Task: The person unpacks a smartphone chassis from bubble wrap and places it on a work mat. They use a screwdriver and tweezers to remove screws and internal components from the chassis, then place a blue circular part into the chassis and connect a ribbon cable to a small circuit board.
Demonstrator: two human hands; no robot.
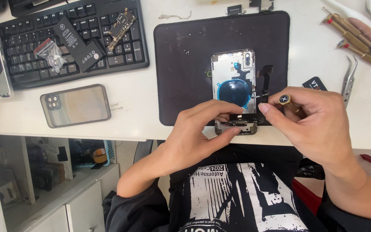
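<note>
Head view shows us an opened phone housing point(234, 88) lying on a black mat point(181, 64) on the white worktop point(129, 116). Our left hand point(194, 137) presses its fingertips on the housing's lower end — our right hand point(314, 124) pinches a small screwdriver point(284, 99), its grip clenched around it, just beside the housing.

the opened phone point(233, 88) lies on a mat point(181, 64) on the tabletop point(129, 124). left of the mat sits a keyboard point(22, 68) carrying a battery point(79, 43); a cased phone point(76, 105) lies before it. screwdrivers point(357, 36) and tweezers point(348, 79) lie right of the mat.
</note>
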